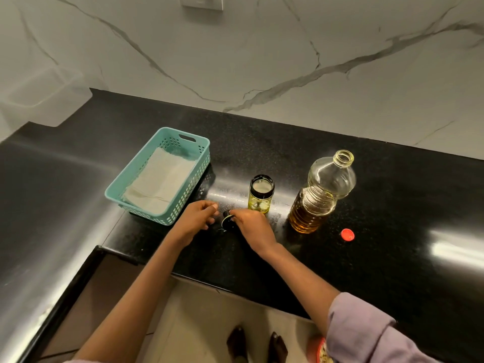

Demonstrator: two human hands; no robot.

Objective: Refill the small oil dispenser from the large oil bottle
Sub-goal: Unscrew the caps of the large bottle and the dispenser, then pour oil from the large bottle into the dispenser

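Fingers: those of my right hand (pixel 250 226) curl over the black cap (pixel 227 222), grasping it low at the counter (pixel 262 153); those of my left hand (pixel 195 220) are loosely bent and hold nothing, their tips just beside the cap.
Cap: dark and round with a pale inner face turned up toward my left; whether it touches the counter or hangs just above it I cannot tell, since my hand covers most of it.
Dispenser (pixel 261 193): small glass jar with a black rim, upright and uncapped, just beyond my right hand; a shallow layer of yellow oil sits at its bottom.
Bottle (pixel 320 192): large clear plastic, upright to the right of the dispenser and apart from it, mouth uncovered, amber oil filling roughly its lower half.
Red cap (pixel 347 234): lies on the counter near the bottle's base, to its right and toward me.
Basket (pixel 125 188): teal, perforated, left of my hands, with a folded white cloth (pixel 162 183) inside; my left hand is close to its near corner.
Counter: black, speckled, glossy, with bright glare at the right edge; a white veined wall (pixel 235 53) rises behind it.
Sleeve (pixel 366 334): lilac, pushed up on my right arm.
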